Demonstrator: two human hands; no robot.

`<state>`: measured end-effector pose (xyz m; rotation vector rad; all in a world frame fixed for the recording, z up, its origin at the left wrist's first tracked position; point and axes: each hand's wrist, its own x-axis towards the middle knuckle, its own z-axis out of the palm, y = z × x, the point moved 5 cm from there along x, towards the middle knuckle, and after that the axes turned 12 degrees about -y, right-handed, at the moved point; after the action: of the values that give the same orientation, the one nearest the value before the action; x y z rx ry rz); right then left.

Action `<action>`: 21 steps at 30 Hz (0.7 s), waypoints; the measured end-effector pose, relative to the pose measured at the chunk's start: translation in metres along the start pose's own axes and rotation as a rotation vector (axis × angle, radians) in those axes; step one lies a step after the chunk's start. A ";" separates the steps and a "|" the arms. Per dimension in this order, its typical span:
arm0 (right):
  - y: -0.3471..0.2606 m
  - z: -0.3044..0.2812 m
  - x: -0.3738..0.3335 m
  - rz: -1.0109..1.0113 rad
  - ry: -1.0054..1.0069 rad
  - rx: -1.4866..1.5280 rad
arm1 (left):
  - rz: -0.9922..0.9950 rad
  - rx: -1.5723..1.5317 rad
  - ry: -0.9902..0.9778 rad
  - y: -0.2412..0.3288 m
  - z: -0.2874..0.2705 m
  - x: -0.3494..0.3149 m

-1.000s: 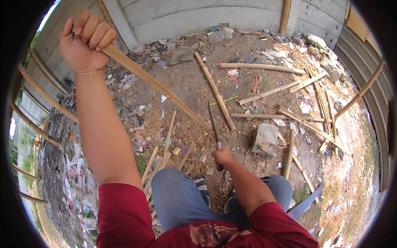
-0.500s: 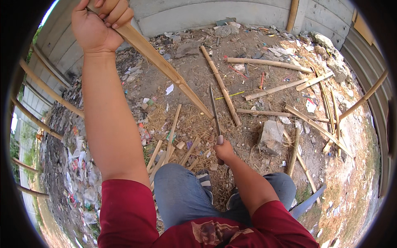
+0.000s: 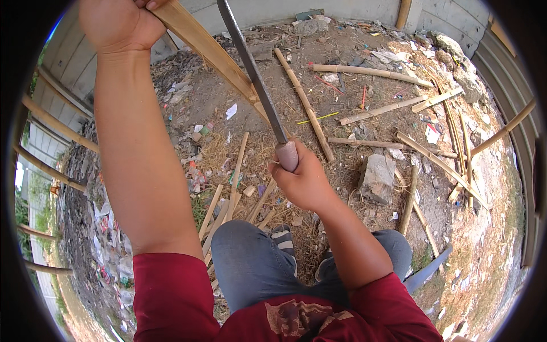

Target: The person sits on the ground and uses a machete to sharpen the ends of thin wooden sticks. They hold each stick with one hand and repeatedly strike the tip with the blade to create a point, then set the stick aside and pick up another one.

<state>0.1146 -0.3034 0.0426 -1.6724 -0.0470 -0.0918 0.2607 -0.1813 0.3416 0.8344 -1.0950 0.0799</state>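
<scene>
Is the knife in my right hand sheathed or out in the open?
Out: its dark blade shows bare from the handle in your right hand to the picture's top edge.

The head-worn fisheye camera looks steeply down past the blue jeans and forward over the littered ground to the concrete wall, near enough that the left hand and right hand loom large, straight edges bending near the rim.
</scene>
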 end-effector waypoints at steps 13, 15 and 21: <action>0.020 0.018 0.001 -0.046 -0.099 0.049 | -0.051 0.048 -0.039 0.010 -0.029 -0.006; 0.095 0.019 0.002 0.164 -0.035 0.067 | -0.093 0.019 -0.064 0.003 -0.030 -0.001; 0.194 0.015 -0.015 0.436 0.011 0.102 | -0.240 -0.146 -0.359 0.014 -0.053 0.005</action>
<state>0.1172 -0.3086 -0.1529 -1.5454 0.3159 0.2274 0.2967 -0.1396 0.3435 0.8609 -1.3091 -0.3592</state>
